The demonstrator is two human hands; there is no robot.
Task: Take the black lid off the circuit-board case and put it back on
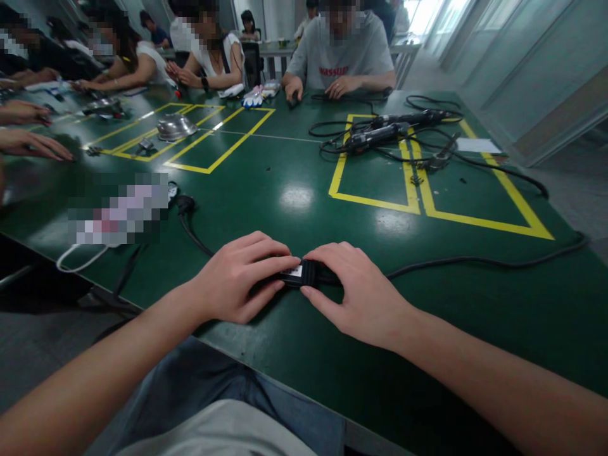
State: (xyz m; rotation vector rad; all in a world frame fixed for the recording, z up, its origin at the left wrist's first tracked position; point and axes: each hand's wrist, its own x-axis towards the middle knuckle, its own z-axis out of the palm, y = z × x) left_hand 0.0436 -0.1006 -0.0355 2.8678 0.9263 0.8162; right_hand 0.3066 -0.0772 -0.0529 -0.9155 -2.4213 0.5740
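Observation:
A small black inline box on a cable (300, 273), with a white label on top, lies on the green table near its front edge. My left hand (242, 275) pinches its left end between thumb and fingers. At the ridged right end, my right hand (358, 288) has its thumb and fingertips closed on the box. The black cable (465, 260) runs out beneath my right hand toward the table's right side. Left of my hands, another stretch of cord ends in a black plug (185, 204). The fingers cover parts of the box.
A power strip (137, 206), partly blurred, lies at left with a white cord. Black cylindrical tools (380, 134) and coiled cables sit inside yellow tape (375, 201) at right. A metal bowl-like part (175, 127) stands farther left. Co-workers sit around the table (266, 209).

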